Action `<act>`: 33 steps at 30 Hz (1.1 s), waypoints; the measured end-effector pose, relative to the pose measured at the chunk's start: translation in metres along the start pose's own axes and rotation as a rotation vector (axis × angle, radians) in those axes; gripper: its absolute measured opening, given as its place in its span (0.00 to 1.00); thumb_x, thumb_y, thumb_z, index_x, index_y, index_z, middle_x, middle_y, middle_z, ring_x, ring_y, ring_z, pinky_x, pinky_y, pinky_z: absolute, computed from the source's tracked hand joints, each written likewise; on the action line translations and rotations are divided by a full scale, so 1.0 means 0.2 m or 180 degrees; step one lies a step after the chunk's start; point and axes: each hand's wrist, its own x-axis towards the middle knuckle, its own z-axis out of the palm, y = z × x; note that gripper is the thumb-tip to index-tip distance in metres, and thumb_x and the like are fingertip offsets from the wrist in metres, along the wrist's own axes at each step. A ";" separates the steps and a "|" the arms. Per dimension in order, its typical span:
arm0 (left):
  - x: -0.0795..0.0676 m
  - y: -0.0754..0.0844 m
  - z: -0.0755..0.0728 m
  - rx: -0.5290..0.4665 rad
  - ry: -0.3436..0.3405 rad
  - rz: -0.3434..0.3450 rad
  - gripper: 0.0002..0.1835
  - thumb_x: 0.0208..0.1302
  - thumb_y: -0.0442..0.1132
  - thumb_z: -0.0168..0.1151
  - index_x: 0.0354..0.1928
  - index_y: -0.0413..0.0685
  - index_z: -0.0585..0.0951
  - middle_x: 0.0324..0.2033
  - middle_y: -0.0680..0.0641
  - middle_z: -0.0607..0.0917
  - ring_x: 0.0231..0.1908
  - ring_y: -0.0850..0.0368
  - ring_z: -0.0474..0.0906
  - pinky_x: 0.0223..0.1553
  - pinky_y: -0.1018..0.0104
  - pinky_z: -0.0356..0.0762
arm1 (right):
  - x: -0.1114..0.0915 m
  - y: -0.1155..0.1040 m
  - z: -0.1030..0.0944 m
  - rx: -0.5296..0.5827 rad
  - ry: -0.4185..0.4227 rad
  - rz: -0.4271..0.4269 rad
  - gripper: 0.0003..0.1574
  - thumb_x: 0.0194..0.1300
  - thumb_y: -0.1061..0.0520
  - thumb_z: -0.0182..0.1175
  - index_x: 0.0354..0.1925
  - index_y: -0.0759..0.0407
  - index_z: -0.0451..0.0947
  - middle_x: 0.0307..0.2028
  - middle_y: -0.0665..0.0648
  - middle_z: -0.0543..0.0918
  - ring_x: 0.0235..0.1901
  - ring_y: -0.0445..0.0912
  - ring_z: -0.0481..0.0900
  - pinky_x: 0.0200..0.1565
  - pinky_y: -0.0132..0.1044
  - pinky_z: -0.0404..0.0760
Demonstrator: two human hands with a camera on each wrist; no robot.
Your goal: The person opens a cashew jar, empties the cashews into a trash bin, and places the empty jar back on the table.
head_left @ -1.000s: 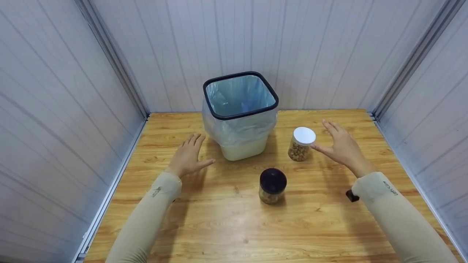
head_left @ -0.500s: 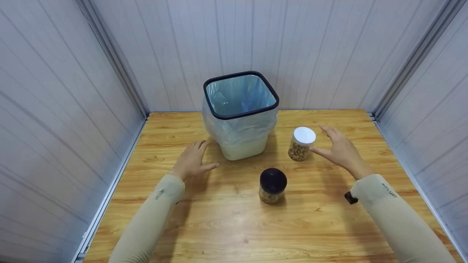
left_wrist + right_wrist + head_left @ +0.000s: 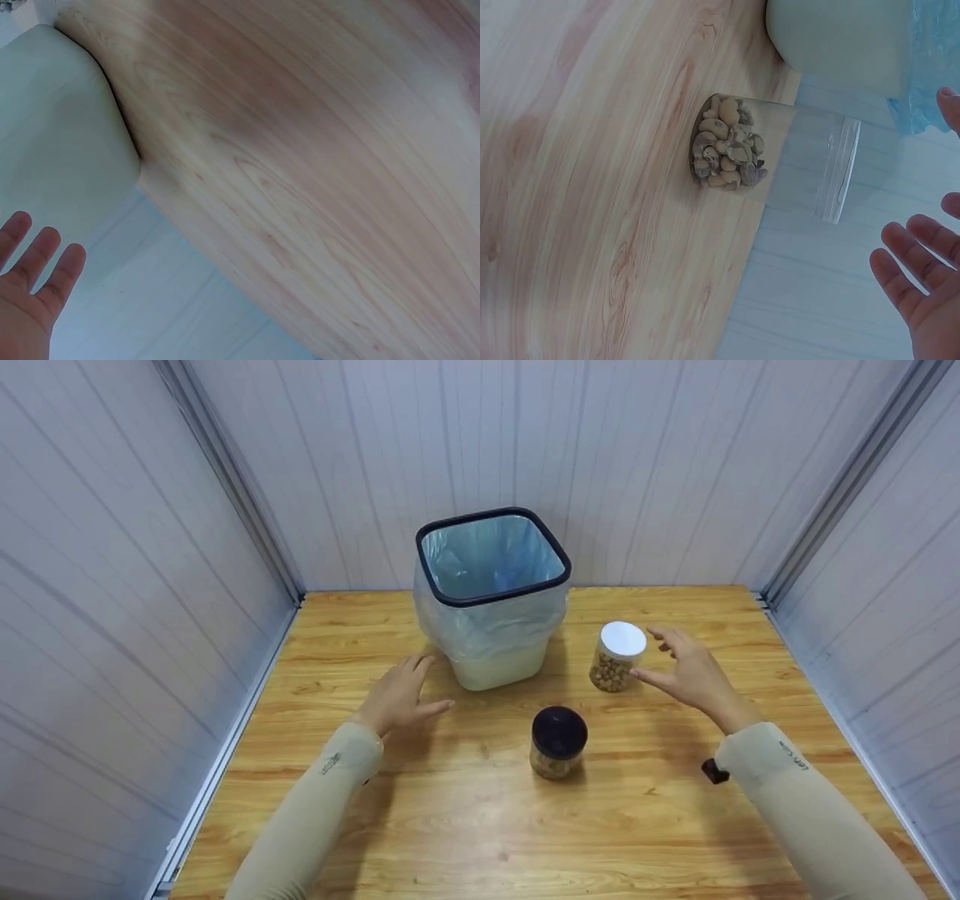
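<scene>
To the right of the bin stands a clear jar with a white lid point(image 3: 618, 657), part filled with what look like nuts or beans; its contents point(image 3: 729, 146) show through the wall in the right wrist view. My right hand point(image 3: 694, 675) is beside this jar, thumb and fingers spread around its right side, with a gap visible in the right wrist view. A trash bin point(image 3: 499, 669) with a dark rim and a pale bag liner stands at the back. Left of it, my left hand point(image 3: 397, 694) hovers with loose fingers, holding nothing. A dark-lidded jar point(image 3: 558, 742) stands nearer me.
The wooden tabletop point(image 3: 480, 825) lies between pale panelled walls on the left, back and right. Metal corner strips point(image 3: 247, 495) run down where the walls meet. A small black piece point(image 3: 715, 770) shows at the right cuff.
My right hand has moved slightly left and down, closer to the white-lidded jar. My left hand has come a little nearer and to the right. The jars and bin stay put.
</scene>
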 end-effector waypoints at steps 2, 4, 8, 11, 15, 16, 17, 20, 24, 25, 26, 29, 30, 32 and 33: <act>0.00 0.00 0.01 -0.0002 -0.0010 0.0002 0.51 0.68 0.64 0.72 0.80 0.36 0.68 0.75 0.33 0.74 0.74 0.32 0.71 0.76 0.36 0.70 | 0.00 0.00 0.01 0.0002 -0.0003 -0.0010 0.47 0.66 0.51 0.79 0.74 0.68 0.72 0.64 0.74 0.79 0.58 0.72 0.82 0.57 0.69 0.84; 0.00 0.01 0.02 -0.0008 -0.0032 0.0005 0.51 0.68 0.64 0.72 0.80 0.35 0.68 0.75 0.32 0.74 0.74 0.31 0.71 0.77 0.36 0.69 | -0.01 0.00 0.01 -0.0001 0.0003 -0.0044 0.47 0.66 0.52 0.79 0.73 0.69 0.72 0.62 0.75 0.80 0.56 0.71 0.82 0.57 0.69 0.84; 0.00 0.03 0.04 -0.0018 -0.0112 -0.0002 0.52 0.69 0.66 0.70 0.81 0.34 0.66 0.76 0.31 0.72 0.76 0.31 0.69 0.78 0.36 0.67 | -0.01 0.00 0.02 0.0011 0.0033 -0.0128 0.47 0.65 0.53 0.80 0.73 0.70 0.73 0.58 0.74 0.81 0.54 0.70 0.83 0.56 0.68 0.84; 0.01 0.04 0.05 -0.0029 -0.0167 -0.0017 0.53 0.70 0.67 0.69 0.81 0.35 0.65 0.76 0.32 0.72 0.77 0.33 0.68 0.78 0.37 0.67 | -0.01 0.00 0.03 0.0049 0.0041 -0.0181 0.47 0.64 0.54 0.80 0.72 0.71 0.73 0.57 0.74 0.82 0.54 0.69 0.83 0.55 0.67 0.84; 0.01 0.06 0.07 -0.0079 -0.0189 0.0028 0.53 0.70 0.66 0.69 0.81 0.33 0.65 0.77 0.30 0.70 0.78 0.32 0.66 0.80 0.37 0.65 | -0.01 0.00 0.06 0.0055 0.0044 -0.0234 0.47 0.63 0.55 0.81 0.72 0.72 0.74 0.56 0.73 0.83 0.53 0.68 0.83 0.56 0.66 0.85; 0.01 0.06 0.07 -0.0075 -0.0177 0.0060 0.54 0.70 0.67 0.69 0.81 0.34 0.65 0.78 0.31 0.70 0.78 0.33 0.66 0.80 0.38 0.65 | -0.01 0.00 0.06 0.0060 0.0040 -0.0240 0.46 0.63 0.55 0.81 0.72 0.72 0.74 0.56 0.73 0.83 0.53 0.68 0.83 0.55 0.66 0.85; 0.02 0.07 0.08 -0.0082 -0.0155 0.0097 0.54 0.70 0.67 0.69 0.81 0.34 0.65 0.78 0.31 0.70 0.78 0.33 0.66 0.80 0.38 0.64 | -0.01 -0.01 0.07 0.0057 0.0038 -0.0242 0.46 0.63 0.55 0.81 0.72 0.72 0.74 0.56 0.73 0.83 0.52 0.68 0.84 0.55 0.66 0.85; 0.02 0.08 0.10 -0.0075 -0.0080 0.0206 0.54 0.69 0.67 0.69 0.82 0.37 0.64 0.78 0.34 0.70 0.78 0.36 0.68 0.80 0.41 0.66 | -0.02 -0.01 0.07 0.0067 0.0031 -0.0251 0.46 0.63 0.55 0.81 0.72 0.71 0.74 0.56 0.73 0.83 0.52 0.69 0.84 0.55 0.67 0.85; 0.01 0.09 0.12 -0.0115 -0.0052 0.0274 0.53 0.70 0.67 0.69 0.83 0.38 0.64 0.78 0.34 0.71 0.77 0.36 0.68 0.80 0.40 0.66 | -0.02 -0.02 0.09 0.0088 0.0007 -0.0268 0.45 0.63 0.55 0.80 0.72 0.71 0.74 0.57 0.73 0.83 0.52 0.68 0.84 0.55 0.67 0.85; 0.01 0.09 0.12 -0.0126 -0.0066 0.0274 0.54 0.70 0.66 0.69 0.83 0.38 0.63 0.78 0.34 0.70 0.77 0.36 0.68 0.80 0.40 0.66 | -0.03 -0.01 0.09 0.0090 0.0004 -0.0271 0.45 0.63 0.55 0.80 0.72 0.71 0.74 0.57 0.73 0.83 0.52 0.68 0.84 0.55 0.66 0.85; 0.01 0.10 0.13 -0.0131 -0.0082 0.0264 0.54 0.70 0.66 0.69 0.83 0.38 0.63 0.78 0.34 0.70 0.78 0.36 0.68 0.80 0.40 0.66 | -0.03 -0.01 0.09 0.0093 0.0002 -0.0276 0.45 0.63 0.56 0.81 0.71 0.71 0.74 0.57 0.73 0.84 0.52 0.67 0.84 0.55 0.66 0.85; 0.01 0.11 0.14 -0.0153 -0.0121 0.0228 0.54 0.70 0.66 0.69 0.83 0.37 0.62 0.80 0.33 0.68 0.79 0.34 0.66 0.81 0.39 0.64 | -0.04 -0.01 0.10 0.0087 0.0003 -0.0291 0.45 0.63 0.56 0.81 0.71 0.71 0.75 0.56 0.73 0.84 0.52 0.67 0.85 0.55 0.66 0.85; 0.01 0.11 0.15 -0.0161 -0.0128 0.0228 0.54 0.70 0.66 0.70 0.83 0.36 0.62 0.80 0.32 0.67 0.79 0.33 0.65 0.81 0.38 0.63 | -0.04 -0.01 0.11 0.0087 0.0005 -0.0299 0.45 0.63 0.56 0.81 0.71 0.71 0.75 0.56 0.73 0.84 0.51 0.67 0.85 0.54 0.66 0.86; 0.01 0.12 0.16 -0.0154 -0.0144 0.0231 0.55 0.70 0.67 0.69 0.83 0.35 0.63 0.81 0.31 0.66 0.80 0.31 0.63 0.81 0.38 0.62 | -0.05 -0.01 0.11 0.0091 0.0001 -0.0314 0.45 0.63 0.55 0.81 0.70 0.72 0.75 0.56 0.74 0.84 0.51 0.67 0.85 0.54 0.66 0.86; 0.01 0.12 0.16 -0.0170 -0.0151 0.0236 0.54 0.70 0.66 0.69 0.83 0.35 0.63 0.81 0.31 0.66 0.80 0.30 0.63 0.81 0.37 0.62 | -0.05 -0.01 0.12 0.0091 -0.0001 -0.0322 0.44 0.63 0.56 0.81 0.70 0.72 0.75 0.56 0.74 0.84 0.51 0.67 0.85 0.54 0.66 0.86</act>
